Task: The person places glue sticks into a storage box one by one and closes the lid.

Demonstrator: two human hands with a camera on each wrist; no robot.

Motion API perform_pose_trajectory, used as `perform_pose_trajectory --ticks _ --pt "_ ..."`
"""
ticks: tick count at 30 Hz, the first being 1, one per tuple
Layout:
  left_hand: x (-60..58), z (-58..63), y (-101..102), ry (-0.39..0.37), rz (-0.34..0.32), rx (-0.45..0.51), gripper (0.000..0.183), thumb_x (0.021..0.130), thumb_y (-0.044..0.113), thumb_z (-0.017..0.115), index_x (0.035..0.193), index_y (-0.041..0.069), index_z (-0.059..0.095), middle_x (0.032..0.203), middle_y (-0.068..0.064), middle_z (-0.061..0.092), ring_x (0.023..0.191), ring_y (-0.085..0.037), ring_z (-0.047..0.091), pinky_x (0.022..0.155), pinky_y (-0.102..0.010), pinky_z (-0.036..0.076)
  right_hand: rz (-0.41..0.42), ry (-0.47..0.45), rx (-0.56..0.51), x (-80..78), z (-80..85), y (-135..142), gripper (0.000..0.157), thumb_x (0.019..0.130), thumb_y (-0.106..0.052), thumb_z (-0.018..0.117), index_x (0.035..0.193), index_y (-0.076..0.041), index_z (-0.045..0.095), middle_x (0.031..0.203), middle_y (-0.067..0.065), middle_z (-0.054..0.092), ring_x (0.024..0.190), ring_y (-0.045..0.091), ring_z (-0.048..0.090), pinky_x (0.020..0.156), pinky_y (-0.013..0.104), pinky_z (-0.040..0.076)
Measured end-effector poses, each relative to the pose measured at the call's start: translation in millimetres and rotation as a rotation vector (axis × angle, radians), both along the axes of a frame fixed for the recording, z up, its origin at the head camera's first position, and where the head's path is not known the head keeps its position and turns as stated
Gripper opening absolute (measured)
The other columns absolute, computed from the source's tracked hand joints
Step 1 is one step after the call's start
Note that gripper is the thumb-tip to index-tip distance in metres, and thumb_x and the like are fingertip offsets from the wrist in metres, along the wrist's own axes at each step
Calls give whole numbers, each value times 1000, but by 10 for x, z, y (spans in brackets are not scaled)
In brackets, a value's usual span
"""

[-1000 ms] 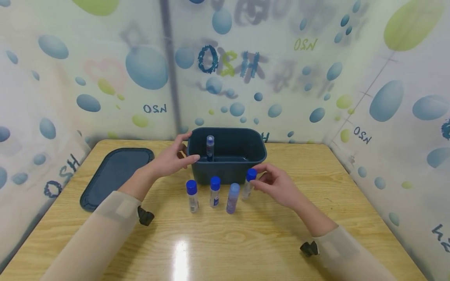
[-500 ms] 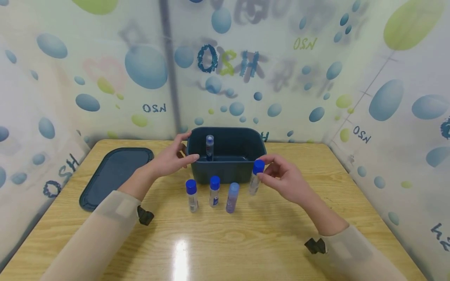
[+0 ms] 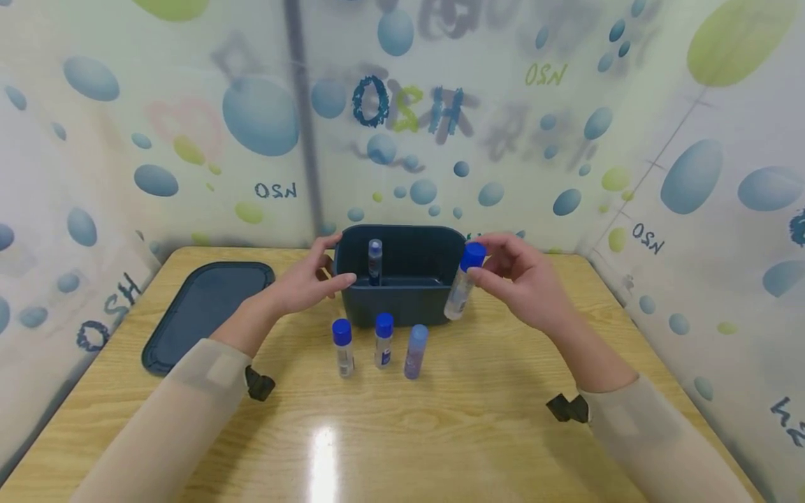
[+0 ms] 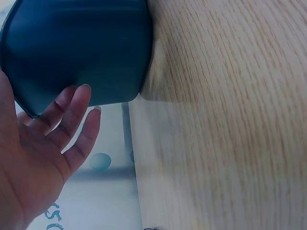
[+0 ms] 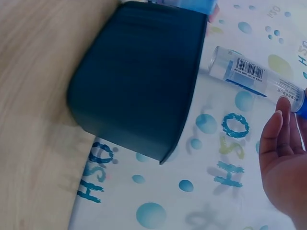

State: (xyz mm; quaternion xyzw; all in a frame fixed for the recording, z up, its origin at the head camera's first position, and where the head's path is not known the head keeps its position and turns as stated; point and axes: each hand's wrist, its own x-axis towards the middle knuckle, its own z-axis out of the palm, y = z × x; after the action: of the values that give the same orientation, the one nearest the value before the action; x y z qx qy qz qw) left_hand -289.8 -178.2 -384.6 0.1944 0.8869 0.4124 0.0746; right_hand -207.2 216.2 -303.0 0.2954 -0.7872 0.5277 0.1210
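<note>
My right hand (image 3: 525, 279) pinches a clear glue stick (image 3: 458, 297) by its blue cap. The stick hangs tilted above the table, just in front of the right end of a dark teal bin (image 3: 402, 307). My left hand (image 3: 308, 279) rests against the bin's left end with relaxed fingers, thumb at the front rim. Inside the bin one glue stick (image 3: 375, 262) stands upright near the left. On the table before it stand two blue-capped glue sticks, a left one (image 3: 344, 356) and a middle one (image 3: 383, 349), and a light-blue-capped purple stick (image 3: 415, 356).
A dark lid (image 3: 207, 307) lies flat at the table's left, beside my left forearm. The wooden table (image 3: 402, 433) ends at a patterned wall sheet (image 3: 534, 154) close behind the bin. Side sheets stand left and right.
My right hand has lifted the blue-capped glue stick off the table, moving it up and slightly right, and the stick now tilts. My left hand has stayed at the bin.
</note>
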Motion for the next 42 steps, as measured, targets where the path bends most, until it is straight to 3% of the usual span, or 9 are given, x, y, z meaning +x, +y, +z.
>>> perform_pose_trajectory --ticks 7,14,19,26,33,37,42 --pt "-9 -1 -3 -3 0 11 96 107 54 69 177 31 8 111 -15 63 97 -40 72 82 -40 58 -5 27 -42 -142 185 -74 37 100 8 72 137 3 66 98 -6 73 74 16 63 63 23 51" --pt "-2 5 10 0 -1 10 96 107 53 69 177 29 8 111 -16 63 96 -39 72 81 -39 58 -61 -28 -39 -309 223 -147 36 104 -4 74 139 -2 67 100 -1 75 78 16 67 69 25 54" --pt "3 10 13 3 -2 7 96 107 51 69 177 28 8 111 -16 63 95 -37 72 81 -37 57 -89 -63 -5 -472 145 -199 38 105 -12 74 142 -5 66 110 2 74 85 23 71 74 24 57" --pt "-12 -5 11 5 4 6 96 107 51 70 177 28 9 111 -15 64 96 -38 72 81 -37 58 -119 -140 45 -684 -34 -298 39 106 -20 75 143 -11 65 119 10 71 97 41 70 78 28 59" --pt "-4 6 12 -10 10 3 97 106 54 70 177 29 9 112 -15 64 97 -37 72 81 -38 58 -128 -188 99 -874 -172 -386 41 106 -23 75 144 -11 65 123 13 70 95 27 73 81 31 61" --pt "4 13 15 -11 8 7 97 106 54 70 177 29 9 111 -15 64 97 -38 72 80 -37 58 -109 -217 106 -979 -216 -455 42 106 -25 75 145 -11 65 126 16 71 101 38 73 85 41 62" --pt "6 5 14 -5 6 2 95 107 51 69 177 29 9 110 -15 64 96 -38 72 80 -37 57 -106 -249 157 -1089 -257 -542 42 107 -28 75 144 -11 65 128 17 71 105 40 73 91 51 63"
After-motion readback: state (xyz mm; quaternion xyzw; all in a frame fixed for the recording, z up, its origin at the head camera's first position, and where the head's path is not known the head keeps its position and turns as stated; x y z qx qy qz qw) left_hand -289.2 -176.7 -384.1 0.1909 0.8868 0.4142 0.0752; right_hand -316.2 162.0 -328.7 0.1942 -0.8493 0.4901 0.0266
